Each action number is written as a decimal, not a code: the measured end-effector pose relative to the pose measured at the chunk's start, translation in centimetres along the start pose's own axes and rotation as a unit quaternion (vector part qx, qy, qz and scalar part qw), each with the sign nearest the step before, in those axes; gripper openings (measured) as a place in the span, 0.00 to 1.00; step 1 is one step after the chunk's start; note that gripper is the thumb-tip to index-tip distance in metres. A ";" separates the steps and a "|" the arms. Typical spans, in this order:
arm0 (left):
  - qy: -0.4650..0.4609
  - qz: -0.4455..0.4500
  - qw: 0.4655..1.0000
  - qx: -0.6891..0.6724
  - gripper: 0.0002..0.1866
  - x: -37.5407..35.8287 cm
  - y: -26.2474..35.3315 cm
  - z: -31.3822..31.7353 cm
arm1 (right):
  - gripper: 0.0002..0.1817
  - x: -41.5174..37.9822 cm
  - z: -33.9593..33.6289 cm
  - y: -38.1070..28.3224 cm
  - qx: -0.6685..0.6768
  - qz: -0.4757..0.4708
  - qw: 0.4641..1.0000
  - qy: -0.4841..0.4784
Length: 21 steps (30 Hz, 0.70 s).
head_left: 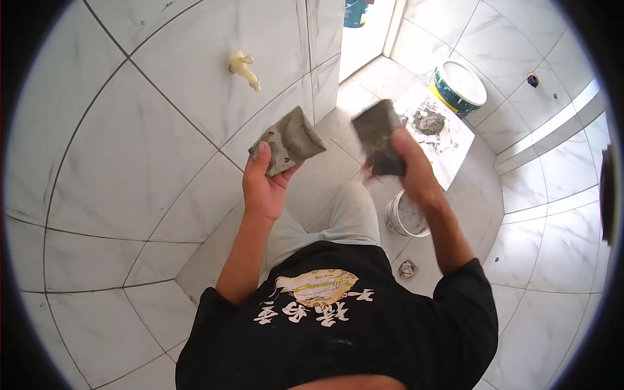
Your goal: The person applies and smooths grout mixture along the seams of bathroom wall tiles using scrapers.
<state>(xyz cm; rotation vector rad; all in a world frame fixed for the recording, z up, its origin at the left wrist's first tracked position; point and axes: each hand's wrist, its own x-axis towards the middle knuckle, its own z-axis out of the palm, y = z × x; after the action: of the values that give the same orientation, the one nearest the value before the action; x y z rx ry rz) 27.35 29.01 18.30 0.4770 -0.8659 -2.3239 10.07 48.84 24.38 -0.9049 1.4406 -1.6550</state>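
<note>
In my left hand (265, 188) is a flat, grey cement-smeared plate (289, 143), possibly a scraper blade, gripped by its lower edge with the thumb on top. Wet grey paste coats its face, thicker toward the right side. My right hand (416, 166) grips a second, darker rectangular plate (378, 133), blurred by motion, so its exact kind cannot be made out. The two plates are apart, held in front of my knees. Beyond the right hand, a lump of grey mortar (429, 121) lies on a white board (455, 156).
A lidded green and white bucket (458, 88) stands at the board's far end. Near my right knee is a smaller white bucket (403, 218) with grey residue. A cream tap (244, 70) juts from the tiled wall on the left. The floor has a drain (407, 270).
</note>
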 end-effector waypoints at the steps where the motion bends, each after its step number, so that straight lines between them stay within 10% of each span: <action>1: -0.032 0.053 0.998 -0.025 0.24 0.3 -0.3 0.3 | 0.34 -0.4 -0.1 0.8 0.241 0.102 0.965 -0.026; 7: -0.146 0.170 0.974 -0.027 0.31 1.0 -1.2 1.3 | 0.39 -1.7 5.7 4.9 0.550 0.189 0.809 -0.082; 12: -0.206 0.213 0.952 0.080 0.34 0.8 -0.9 0.6 | 0.39 -0.1 5.4 4.9 0.588 0.137 0.789 -0.117; 21: -0.371 0.392 0.757 0.367 0.22 1.5 2.0 1.3 | 0.38 0.1 4.2 3.8 0.530 0.138 0.825 -0.139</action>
<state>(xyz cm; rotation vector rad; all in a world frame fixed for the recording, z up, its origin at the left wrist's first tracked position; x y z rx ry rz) 26.42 27.47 20.43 -0.5227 -1.9160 -1.2522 14.06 46.43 21.06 -0.2374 0.2670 -1.6509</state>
